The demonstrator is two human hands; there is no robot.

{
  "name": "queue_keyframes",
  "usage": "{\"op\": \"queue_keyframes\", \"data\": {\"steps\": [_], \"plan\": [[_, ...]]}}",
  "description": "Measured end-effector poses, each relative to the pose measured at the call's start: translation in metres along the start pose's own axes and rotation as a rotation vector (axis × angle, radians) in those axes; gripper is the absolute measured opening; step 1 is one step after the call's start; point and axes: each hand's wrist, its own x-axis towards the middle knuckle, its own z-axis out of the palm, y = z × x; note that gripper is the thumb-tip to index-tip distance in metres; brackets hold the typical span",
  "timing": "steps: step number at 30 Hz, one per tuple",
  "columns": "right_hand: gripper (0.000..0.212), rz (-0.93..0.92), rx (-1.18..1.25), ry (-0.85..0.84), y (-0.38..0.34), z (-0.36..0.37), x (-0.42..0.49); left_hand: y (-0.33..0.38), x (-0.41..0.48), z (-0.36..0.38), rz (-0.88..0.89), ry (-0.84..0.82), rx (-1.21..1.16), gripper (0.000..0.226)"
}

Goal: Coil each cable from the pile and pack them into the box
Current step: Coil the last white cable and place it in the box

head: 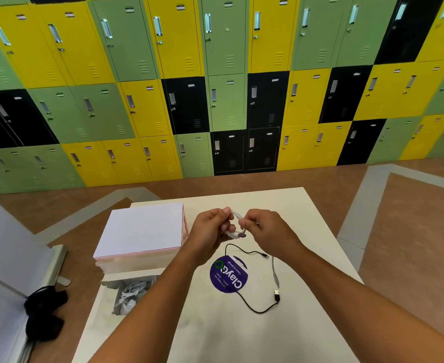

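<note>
Both hands are raised just above the far half of the cream worktop (307, 258), working on one white cable (233, 216). The left hand (210, 227) has its grip closed round the small coil: the thumb presses on the top of the loops and the fingers curl in underneath. The right hand (265, 229) pinches the same cable between thumb and fingertips at the side of the coil, and its grip is drawn tight. The cable's dark-tipped plug (242, 235) sticks out below, between the two hands.

A black cable (252, 309) lies uncoiled on the worktop, nearer the person than the hands. One thin end runs in a loose curve below the right wrist, and the rest sweeps across a round purple ClayGo sticker (228, 275) and bends round to a USB plug (276, 295). A grey stretch of cord runs up from that plug; I cannot tell whether it belongs to the same cable.

The box (116, 302) sits at the left edge of the worktop, open, under the left forearm. Several coiled white cables (133, 292) lie in it. Its white lid (142, 229), with pale pink sides, lies on the far side of the opening.

A wall of yellow, green and black lockers (179, 43) stands beyond the brown floor (412, 231).
</note>
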Motion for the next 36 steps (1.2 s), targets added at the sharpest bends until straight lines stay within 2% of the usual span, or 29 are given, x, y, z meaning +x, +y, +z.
{"op": "queue_keyframes", "data": {"steps": [7,10,14,18,24,29,33,34,36], "plan": [[0.024,0.017,-0.001,-0.031,-0.006,-0.002,0.001,0.005,0.0,-0.002,-0.047,0.001,-0.033,0.02],[0.024,0.027,-0.014,-0.045,-0.006,-0.002,0.002,0.0,0.0,0.001,-0.002,-0.003,0.028,0.027],[0.026,0.021,-0.01,-0.082,-0.007,-0.004,0.004,-0.006,0.001,0.004,0.088,0.032,0.14,0.018],[0.025,0.036,0.119,-0.081,-0.006,-0.006,0.003,-0.003,0.002,0.008,0.129,0.138,0.167,0.018],[0.017,0.101,0.27,-0.016,0.012,-0.012,-0.003,0.009,0.009,0.0,0.064,0.259,-0.212,0.017],[0.019,0.171,0.096,-0.082,0.02,-0.008,-0.007,0.015,0.007,0.003,0.045,0.241,-0.372,0.016],[0.033,0.218,-0.036,-0.123,0.017,-0.006,-0.006,0.014,0.005,0.008,0.037,0.204,-0.416,0.016],[0.035,0.237,0.01,-0.087,0.016,-0.005,-0.005,0.013,0.005,0.008,0.035,0.19,-0.436,0.015],[0.036,0.288,0.277,0.044,0.011,-0.007,-0.002,0.01,0.004,0.01,0.029,0.158,-0.461,0.016]]}}
